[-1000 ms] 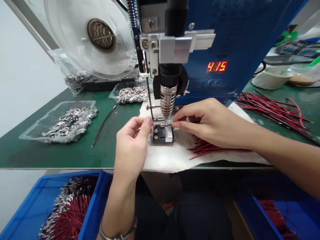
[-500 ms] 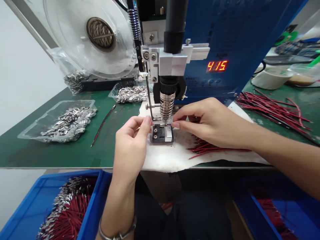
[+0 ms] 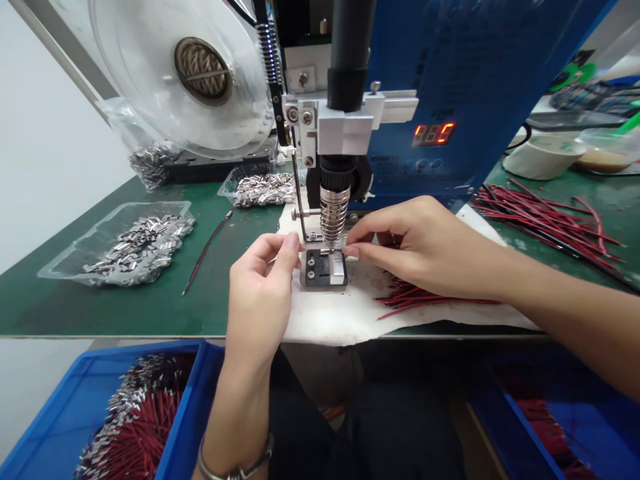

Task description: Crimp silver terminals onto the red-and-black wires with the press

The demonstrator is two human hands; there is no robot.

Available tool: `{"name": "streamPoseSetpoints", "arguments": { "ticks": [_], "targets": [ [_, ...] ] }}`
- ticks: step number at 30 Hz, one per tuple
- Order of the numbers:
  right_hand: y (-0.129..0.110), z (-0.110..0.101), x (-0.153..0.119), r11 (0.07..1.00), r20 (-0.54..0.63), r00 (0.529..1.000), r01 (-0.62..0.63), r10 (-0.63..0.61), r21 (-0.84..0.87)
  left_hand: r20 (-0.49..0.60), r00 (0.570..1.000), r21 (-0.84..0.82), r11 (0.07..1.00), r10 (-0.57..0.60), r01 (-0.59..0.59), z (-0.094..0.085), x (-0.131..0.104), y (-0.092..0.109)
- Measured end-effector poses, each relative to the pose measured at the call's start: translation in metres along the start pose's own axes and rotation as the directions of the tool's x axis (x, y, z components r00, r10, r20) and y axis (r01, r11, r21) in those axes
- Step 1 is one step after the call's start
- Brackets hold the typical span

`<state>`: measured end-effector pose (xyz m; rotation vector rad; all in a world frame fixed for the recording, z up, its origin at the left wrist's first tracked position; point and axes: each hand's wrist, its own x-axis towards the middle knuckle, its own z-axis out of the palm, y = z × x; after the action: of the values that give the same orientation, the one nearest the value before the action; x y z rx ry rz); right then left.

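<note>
My left hand (image 3: 263, 283) is closed in a pinch at the left side of a small black fixture (image 3: 313, 275) with a silver block (image 3: 337, 267). Whatever lies between its thumb and forefinger is too small to make out. From the right, my right hand (image 3: 425, 250) pinches what looks like a thin wire, mostly hidden by the fingers, at the fixture's back right corner. Directly above the fixture is the soldering machine's tip, wrapped in a metal coil (image 3: 334, 210). Red and black wires (image 3: 415, 293) lie on white paper under my right hand.
Clear trays of metal parts (image 3: 135, 243) stand left, near a single wire (image 3: 207, 252). The blue machine housing (image 3: 430, 73) rises behind. More wires (image 3: 545, 223) lie right. A blue bin (image 3: 197, 393) of finished-looking wires sits below left, another blue bin (image 3: 590, 413) below right.
My left hand has shifted very slightly left, away from the fixture. My right hand stays almost still. The red display shows only some of its segments lit now.
</note>
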<state>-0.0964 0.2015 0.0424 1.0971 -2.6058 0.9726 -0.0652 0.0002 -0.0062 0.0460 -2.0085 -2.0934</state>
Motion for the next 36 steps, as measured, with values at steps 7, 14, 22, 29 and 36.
{"name": "streamPoseSetpoints", "arguments": {
  "ticks": [7,14,22,29,36],
  "targets": [
    [0.0,0.0,0.001,1.0,-0.01,1.0,0.01,-0.01,-0.002,-0.011,1.0,-0.006,1.0,-0.01,0.01,0.0,0.0,-0.001],
    [-0.001,0.0,0.0,1.0,-0.012,1.0,0.005,-0.005,-0.024,-0.015,1.0,-0.006,1.0,-0.011,0.011,0.0,0.0,0.001],
    [-0.005,-0.003,-0.004,0.996,-0.067,0.996,0.053,-0.058,-0.068,-0.038,0.999,-0.047,0.999,-0.027,0.025,0.001,0.0,0.002],
    [-0.012,-0.008,-0.013,0.95,-0.13,0.951,0.256,-0.281,-0.18,-0.106,0.994,-0.177,0.984,0.009,-0.027,0.007,-0.001,0.003],
    [-0.016,-0.016,-0.018,0.896,-0.177,0.892,0.368,-0.415,-0.246,-0.321,0.923,-0.066,0.968,0.211,-0.244,0.012,-0.012,0.005]
  ]
}}
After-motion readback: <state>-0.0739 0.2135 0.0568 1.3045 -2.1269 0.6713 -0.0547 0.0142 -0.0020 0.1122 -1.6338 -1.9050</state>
